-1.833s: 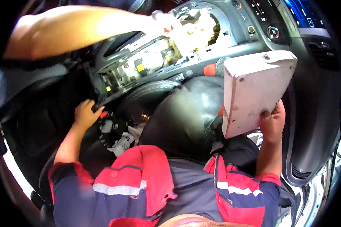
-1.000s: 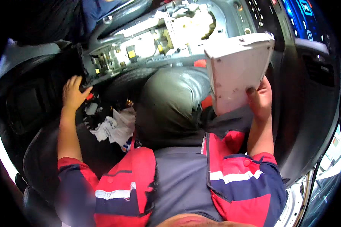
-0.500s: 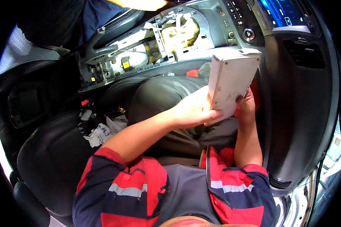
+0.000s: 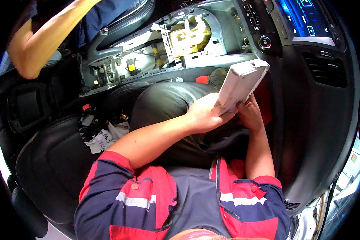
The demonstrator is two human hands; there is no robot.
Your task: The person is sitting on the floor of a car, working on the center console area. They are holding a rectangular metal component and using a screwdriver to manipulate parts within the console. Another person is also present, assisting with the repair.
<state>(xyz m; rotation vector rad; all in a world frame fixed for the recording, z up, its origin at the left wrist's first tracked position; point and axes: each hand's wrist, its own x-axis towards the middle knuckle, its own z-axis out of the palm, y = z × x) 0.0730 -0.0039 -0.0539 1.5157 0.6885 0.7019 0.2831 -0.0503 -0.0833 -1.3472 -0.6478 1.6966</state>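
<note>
In front of my lap I hold a flat, off-white rectangular box point(image 4: 241, 86), scuffed on its surface, tilted with its far end raised. My left hand point(image 4: 206, 114) is closed round its lower left edge, thumb over the near end. My right hand point(image 4: 251, 114) grips its lower right side, with the fingers partly hidden. The side of the box facing me and its narrow edge show; its other face is out of sight.
Ahead to the left lies an opened centre console point(image 4: 142, 60) with exposed yellow and metal parts. Another person's bare arm point(image 4: 48, 40) reaches over at far left. A lit screen point(image 4: 304, 18) and the dashboard point(image 4: 308, 120) are at right. Crumpled white packaging point(image 4: 102, 140) lies beside the seat.
The box has tipped and turned, so its broad face shows less, and it sits slightly lower. The other person's arm has swung further into view at the far left.
</note>
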